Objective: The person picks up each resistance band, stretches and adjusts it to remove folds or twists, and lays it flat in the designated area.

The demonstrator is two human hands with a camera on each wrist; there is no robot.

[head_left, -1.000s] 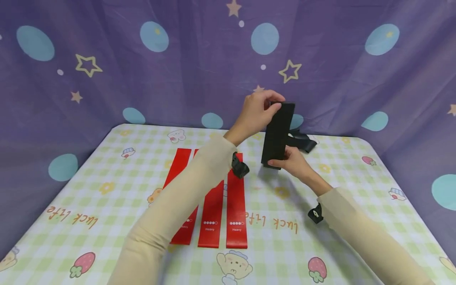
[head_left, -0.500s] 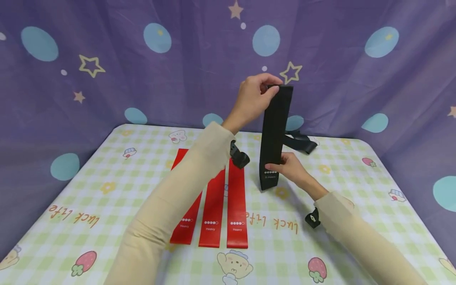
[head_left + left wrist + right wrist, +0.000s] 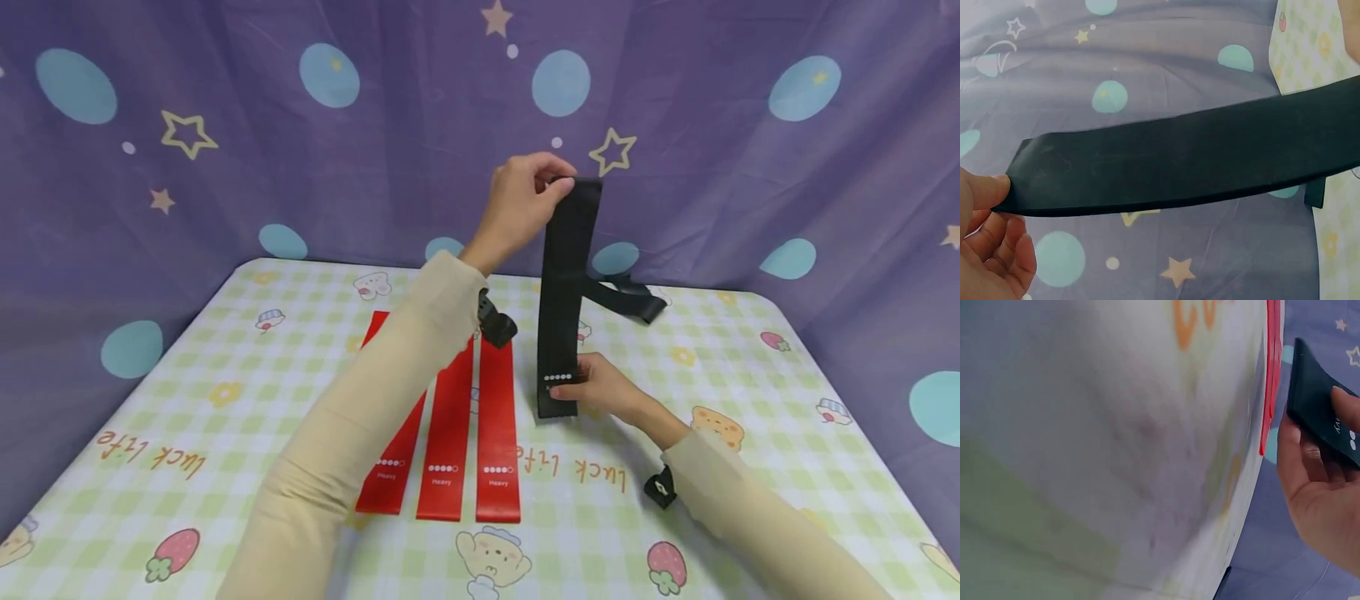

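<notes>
A black resistance band (image 3: 564,275) printed with white dots and small lettering hangs upright between my two hands. My left hand (image 3: 522,200) pinches its top end between thumb and fingers, as the left wrist view also shows. Near the lower end, my right hand (image 3: 606,387) grips the band, thumb on the printed face and fingers behind. The band's bottom edge is close to the tablecloth; whether it touches I cannot tell. Left of it, three red bands marked Heavy, among them the right one (image 3: 498,433), lie flat side by side, partly covered by my left forearm.
Another black band (image 3: 637,302) lies loosely folded at the back of the table, partly behind the held one. The checked tablecloth (image 3: 720,517) covers the table, and a purple curtain (image 3: 420,125) rises behind its back edge.
My left hand has risen and drifted slightly left with the band's top. My right hand has slid down and nearer, the band now drawn out longer and flatter, its printed dots showing.
</notes>
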